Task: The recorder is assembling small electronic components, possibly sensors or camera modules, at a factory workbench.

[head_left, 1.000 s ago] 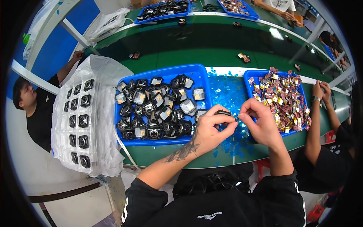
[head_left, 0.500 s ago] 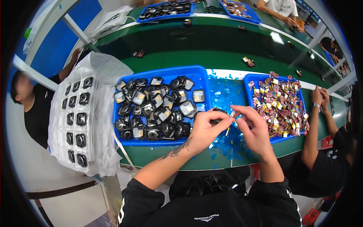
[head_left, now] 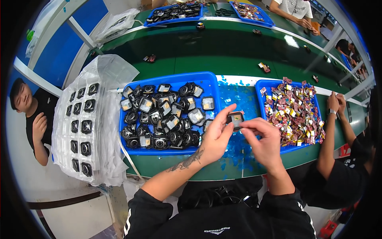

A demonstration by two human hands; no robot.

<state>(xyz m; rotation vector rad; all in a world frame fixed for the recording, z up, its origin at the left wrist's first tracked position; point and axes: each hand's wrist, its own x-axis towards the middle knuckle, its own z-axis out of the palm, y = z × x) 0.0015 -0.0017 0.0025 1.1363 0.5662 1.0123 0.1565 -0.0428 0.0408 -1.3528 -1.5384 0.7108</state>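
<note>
We hold a small dark square module (head_left: 235, 118) between both hands at the centre of the frame, above the strip of blue film scraps (head_left: 238, 99) that lies between the two blue trays. Our left hand (head_left: 217, 133) pinches the module's left edge between thumb and forefingers; our right hand (head_left: 264, 139) has its fingertips pressed together on the module's right side, thumb beneath. Compared with one second ago, both hands have risen and drawn closer to the camera, and the thin strip that showed between the fingers half a second ago is no longer visible. We judge from this that a peeling or fitting action on the module has just ended and that the hands now turn the part for inspection or seating; the pictures do not show which. The left blue tray (head_left: 207, 77), left of centre, remains filled with similar dark modules (head_left: 159, 119), several showing pale square faces. The right blue tray (head_left: 262, 85), at the right of the frame, holds a heap of small multicoloured parts (head_left: 294, 111). A clear plastic blister sheet (head_left: 81, 127) with rows of dark round units lies at the left edge of the green bench (head_left: 223, 47). Other persons sit at the left and right margins; their hands are well apart from ours.
</note>
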